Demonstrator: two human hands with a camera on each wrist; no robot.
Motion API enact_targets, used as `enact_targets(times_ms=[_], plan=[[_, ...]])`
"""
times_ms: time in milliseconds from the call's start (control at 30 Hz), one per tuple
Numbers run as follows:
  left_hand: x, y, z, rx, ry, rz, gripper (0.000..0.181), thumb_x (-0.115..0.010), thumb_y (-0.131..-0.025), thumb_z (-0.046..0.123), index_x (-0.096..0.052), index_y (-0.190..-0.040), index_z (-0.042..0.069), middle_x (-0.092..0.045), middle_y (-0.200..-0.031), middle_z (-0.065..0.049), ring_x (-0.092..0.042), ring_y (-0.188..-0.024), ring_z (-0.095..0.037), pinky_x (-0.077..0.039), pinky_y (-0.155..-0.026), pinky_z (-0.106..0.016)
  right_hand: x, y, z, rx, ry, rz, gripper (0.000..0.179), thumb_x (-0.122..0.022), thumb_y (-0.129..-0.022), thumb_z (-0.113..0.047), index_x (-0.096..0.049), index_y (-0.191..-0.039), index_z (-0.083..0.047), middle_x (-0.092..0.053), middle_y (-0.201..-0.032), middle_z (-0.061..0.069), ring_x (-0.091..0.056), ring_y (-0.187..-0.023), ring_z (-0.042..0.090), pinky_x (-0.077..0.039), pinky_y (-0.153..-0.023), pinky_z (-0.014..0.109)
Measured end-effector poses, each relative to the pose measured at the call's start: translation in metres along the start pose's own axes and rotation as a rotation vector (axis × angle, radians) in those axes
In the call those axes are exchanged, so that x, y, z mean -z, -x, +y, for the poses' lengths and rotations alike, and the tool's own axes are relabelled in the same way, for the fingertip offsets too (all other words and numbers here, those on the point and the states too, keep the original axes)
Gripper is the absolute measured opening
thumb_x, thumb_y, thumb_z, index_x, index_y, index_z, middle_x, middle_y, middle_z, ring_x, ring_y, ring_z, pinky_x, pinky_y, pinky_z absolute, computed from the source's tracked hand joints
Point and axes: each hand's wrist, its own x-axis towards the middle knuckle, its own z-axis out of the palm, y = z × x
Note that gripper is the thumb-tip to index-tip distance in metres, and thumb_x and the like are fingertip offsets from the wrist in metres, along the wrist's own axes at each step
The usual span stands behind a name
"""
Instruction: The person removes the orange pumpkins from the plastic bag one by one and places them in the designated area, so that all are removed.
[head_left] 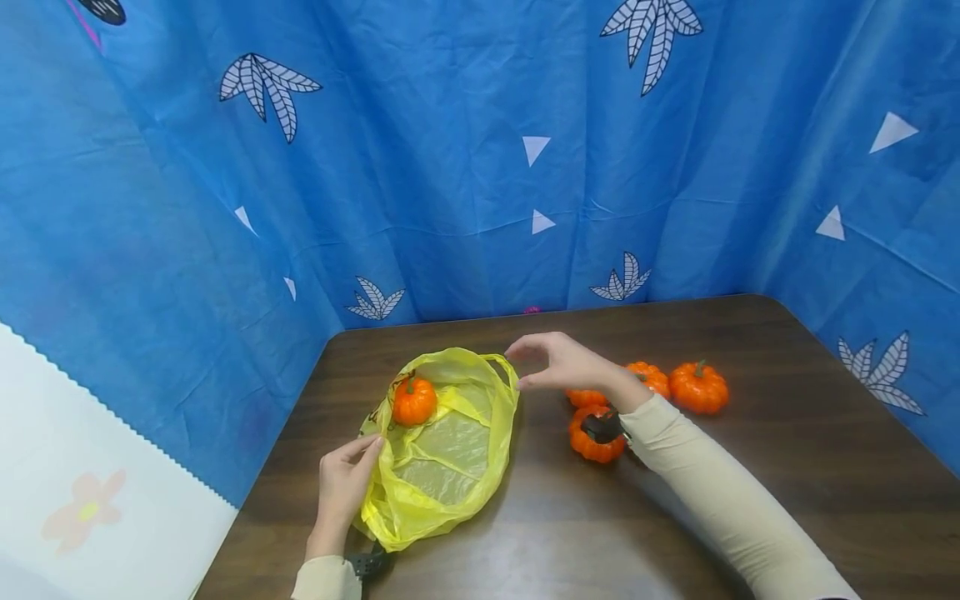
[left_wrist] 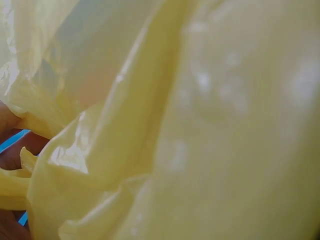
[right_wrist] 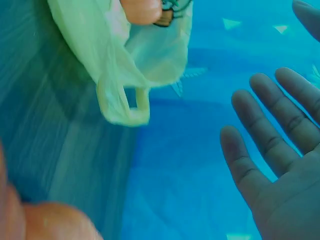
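A yellow plastic bag (head_left: 450, 433) stands with its mouth spread wide, one small orange pumpkin (head_left: 414, 401) inside near its far left wall. My left hand (head_left: 346, 483) pinches the bag's near left edge between thumb and fingers. Yellow plastic (left_wrist: 165, 125) fills most of the left wrist view, so only bits of the fingers show there. Beside the bag's right handle loop (right_wrist: 125, 107), my right hand (head_left: 558, 362) holds nothing, thumb and fingers apart; its fingers (right_wrist: 270, 135) look nearly straight in the right wrist view.
Several more orange pumpkins lie right of the bag, partly behind my right forearm; one pumpkin (head_left: 699, 387) is farthest right, another pumpkin (head_left: 595, 446) sits under the wrist. The dark wooden table (head_left: 570, 533) ends at blue curtains (head_left: 480, 167) behind and at both sides.
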Motion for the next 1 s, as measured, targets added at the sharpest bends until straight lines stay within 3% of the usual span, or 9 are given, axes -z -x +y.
enact_targets(times_ms=[200,467,733,833,1000], plan=[[0.002,0.000,-0.002,-0.023,-0.004,0.002,0.014,-0.074,-0.091,0.012,-0.080,-0.101,0.005,-0.079,-0.099,-0.010,-0.067,-0.086,-0.002,-0.049,-0.076,-0.007,-0.024,-0.028,-0.005,0.027,-0.014,-0.078,0.051,-0.079,-0.085,-0.027,-0.063,-0.129,-0.007,-0.068,-0.127,0.010,-0.062,-0.119,0.028,-0.052,-0.101,0.049],[0.003,-0.001,0.002,-0.019,-0.021,-0.009,0.016,-0.072,-0.093,0.016,-0.080,-0.103,0.006,-0.078,-0.100,-0.011,-0.072,-0.093,-0.018,-0.051,-0.080,-0.012,-0.064,-0.053,-0.011,0.066,-0.049,-0.140,0.055,-0.080,-0.084,-0.023,-0.061,-0.131,-0.002,-0.066,-0.129,0.017,-0.062,-0.119,0.031,-0.053,-0.100,0.047],[0.005,0.000,0.004,-0.018,0.002,-0.014,0.016,-0.072,-0.093,0.016,-0.080,-0.103,0.006,-0.078,-0.100,-0.011,-0.071,-0.093,-0.015,-0.052,-0.080,-0.015,-0.088,-0.069,-0.016,0.099,-0.033,-0.106,0.054,-0.079,-0.084,-0.021,-0.061,-0.129,0.002,-0.065,-0.130,0.021,-0.062,-0.117,0.031,-0.055,-0.097,0.044],[0.005,0.000,0.004,-0.013,0.006,-0.020,0.017,-0.072,-0.093,0.016,-0.079,-0.103,0.005,-0.078,-0.101,-0.012,-0.072,-0.094,-0.018,-0.051,-0.080,-0.013,-0.095,-0.075,-0.015,0.088,-0.015,-0.086,0.056,-0.079,-0.083,-0.022,-0.060,-0.130,0.001,-0.065,-0.130,0.019,-0.062,-0.117,0.030,-0.056,-0.095,0.041],[0.005,-0.001,0.004,-0.016,0.011,-0.023,0.016,-0.072,-0.093,0.014,-0.079,-0.103,0.004,-0.078,-0.101,-0.013,-0.072,-0.094,-0.023,-0.051,-0.079,-0.012,-0.105,-0.087,-0.016,0.060,-0.021,-0.066,0.059,-0.081,-0.082,-0.024,-0.059,-0.130,0.001,-0.066,-0.128,0.018,-0.062,-0.116,0.031,-0.053,-0.100,0.045]])
